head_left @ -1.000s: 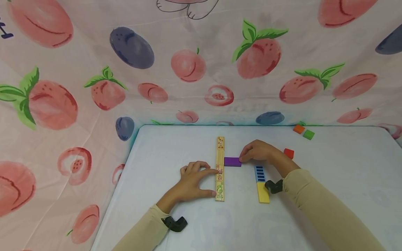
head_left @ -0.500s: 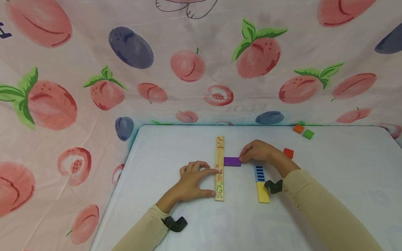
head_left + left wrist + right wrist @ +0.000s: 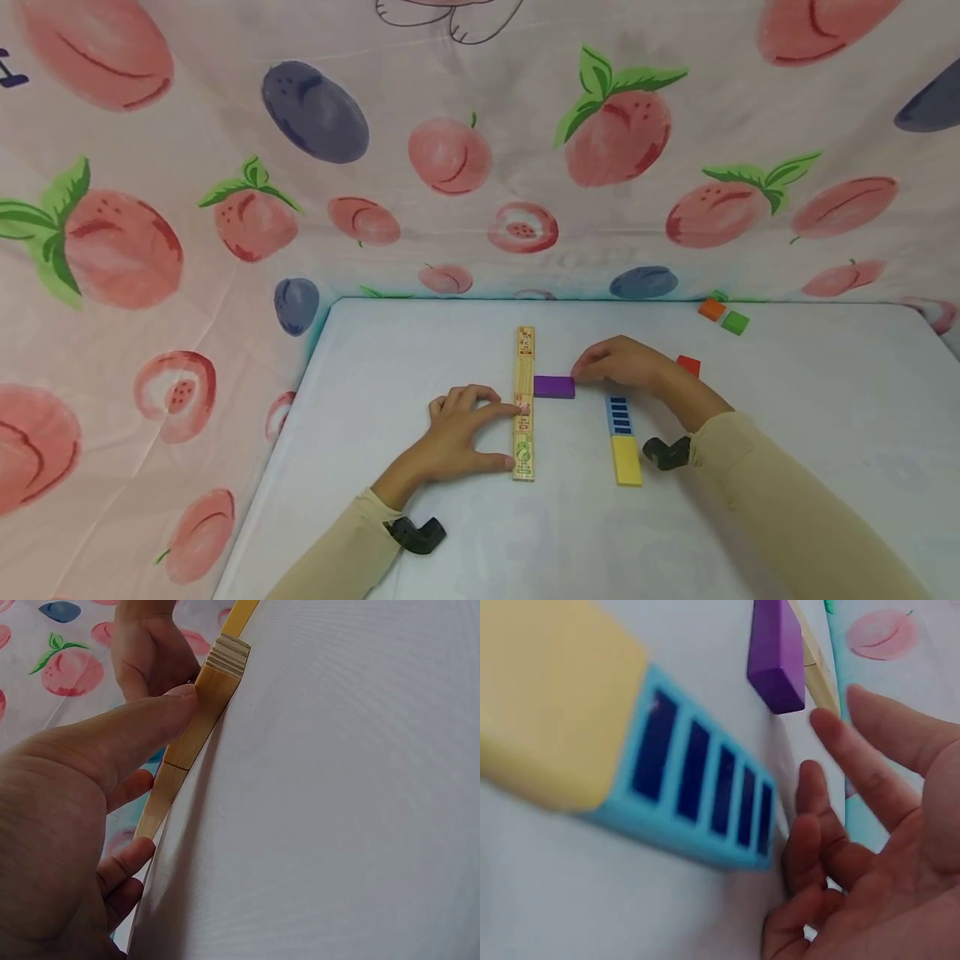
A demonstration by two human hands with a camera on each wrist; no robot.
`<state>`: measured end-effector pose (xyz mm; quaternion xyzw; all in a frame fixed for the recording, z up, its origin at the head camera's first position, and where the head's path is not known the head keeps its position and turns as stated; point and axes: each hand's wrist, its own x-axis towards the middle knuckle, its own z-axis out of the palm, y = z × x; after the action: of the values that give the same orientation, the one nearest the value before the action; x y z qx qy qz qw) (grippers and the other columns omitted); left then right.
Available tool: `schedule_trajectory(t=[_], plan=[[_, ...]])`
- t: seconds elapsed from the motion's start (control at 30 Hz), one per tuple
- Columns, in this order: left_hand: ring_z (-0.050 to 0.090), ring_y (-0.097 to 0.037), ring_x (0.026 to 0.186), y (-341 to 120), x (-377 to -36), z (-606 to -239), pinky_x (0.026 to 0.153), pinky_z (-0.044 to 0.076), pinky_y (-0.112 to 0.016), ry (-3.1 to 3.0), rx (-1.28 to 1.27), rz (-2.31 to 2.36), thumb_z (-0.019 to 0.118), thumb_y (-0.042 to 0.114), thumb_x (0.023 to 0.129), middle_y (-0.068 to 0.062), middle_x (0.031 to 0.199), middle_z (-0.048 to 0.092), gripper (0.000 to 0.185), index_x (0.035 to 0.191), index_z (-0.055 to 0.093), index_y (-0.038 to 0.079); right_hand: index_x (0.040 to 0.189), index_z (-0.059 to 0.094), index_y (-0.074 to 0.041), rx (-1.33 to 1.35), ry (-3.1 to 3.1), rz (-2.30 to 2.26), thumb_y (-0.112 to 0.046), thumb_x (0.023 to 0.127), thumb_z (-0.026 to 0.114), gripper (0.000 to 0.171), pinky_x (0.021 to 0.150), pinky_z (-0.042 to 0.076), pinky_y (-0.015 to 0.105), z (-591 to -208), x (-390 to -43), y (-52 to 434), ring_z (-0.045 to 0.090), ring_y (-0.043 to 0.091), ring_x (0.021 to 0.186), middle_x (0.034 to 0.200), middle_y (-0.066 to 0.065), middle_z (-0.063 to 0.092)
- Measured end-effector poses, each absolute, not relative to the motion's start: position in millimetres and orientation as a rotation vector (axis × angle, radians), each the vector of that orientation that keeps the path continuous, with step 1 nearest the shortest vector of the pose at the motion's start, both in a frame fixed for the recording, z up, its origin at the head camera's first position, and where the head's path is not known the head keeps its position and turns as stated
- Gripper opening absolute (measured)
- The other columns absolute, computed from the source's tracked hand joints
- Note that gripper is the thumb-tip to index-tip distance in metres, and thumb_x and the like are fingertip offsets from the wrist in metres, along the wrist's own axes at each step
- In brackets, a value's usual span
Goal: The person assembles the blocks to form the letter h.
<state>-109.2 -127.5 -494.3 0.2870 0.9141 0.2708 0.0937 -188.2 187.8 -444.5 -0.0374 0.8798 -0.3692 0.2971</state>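
no legible text, labels or numbers anywhere

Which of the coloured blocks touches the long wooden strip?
The purple block: its end meets the wooden strip, while the other coloured blocks lie apart from it.

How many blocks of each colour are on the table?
Wooden picture blocks: 4, in one row, as far as the seams show
Purple block: 1
Blue striped block: 1
Yellow block: 1
Red block: 1
Orange block: 1
Green block: 1
Total: 10
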Motion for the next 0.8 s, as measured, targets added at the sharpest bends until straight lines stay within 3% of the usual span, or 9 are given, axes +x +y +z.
schedule_trajectory(t=[0.23, 0.4, 0.57, 0.8], plan=[[0.034, -0.019, 0.133, -127.3, -109.3, -494.6, 0.101, 0.018, -0.053, 2.715, 0.847, 0.8, 0.079, 0.059, 0.081, 0.005, 0.14, 0.044, 0.066, 0.142, 0.054, 0.051, 0.13, 0.068, -0.016, -0.082, 2.432, -1.124, -0.043, 0.101, 0.062, 0.04, 0.083, 0.051, 0.032, -445.6, -177.0, 203.2, 0.056, 0.025, 0.104, 0.117, 0.009, 0.065], [0.033, -0.02, 0.134, -127.2, -109.4, -495.2, 0.101, 0.018, -0.053, 2.708, 0.852, 0.804, 0.079, 0.058, 0.081, 0.005, 0.141, 0.044, 0.067, 0.142, 0.054, 0.049, 0.124, 0.07, -0.013, -0.227, 2.669, -1.066, -0.041, 0.103, 0.059, 0.037, 0.082, 0.052, 0.036, -438.4, -171.3, 220.3, 0.058, 0.026, 0.099, 0.108, 0.008, 0.069], [0.033, -0.019, 0.134, -127.2, -109.5, -495.8, 0.101, 0.018, -0.053, 2.714, 0.852, 0.793, 0.079, 0.059, 0.081, 0.006, 0.141, 0.043, 0.067, 0.142, 0.053, 0.051, 0.12, 0.072, -0.013, -0.285, 2.874, -0.927, -0.041, 0.103, 0.06, 0.035, 0.085, 0.052, 0.041, -428.5, -169.9, 242.6, 0.059, 0.027, 0.105, 0.11, 0.007, 0.072], [0.033, -0.019, 0.133, -127.0, -108.9, -494.1, 0.102, 0.018, -0.053, 2.709, 0.851, 0.804, 0.079, 0.057, 0.081, 0.006, 0.14, 0.043, 0.067, 0.143, 0.053, 0.051, 0.12, 0.073, -0.01, -0.319, 2.964, -0.842, -0.034, 0.1, 0.067, 0.032, 0.077, 0.052, 0.035, -425.2, -167.1, 279.3, 0.063, 0.031, 0.104, 0.11, 0.011, 0.071]])
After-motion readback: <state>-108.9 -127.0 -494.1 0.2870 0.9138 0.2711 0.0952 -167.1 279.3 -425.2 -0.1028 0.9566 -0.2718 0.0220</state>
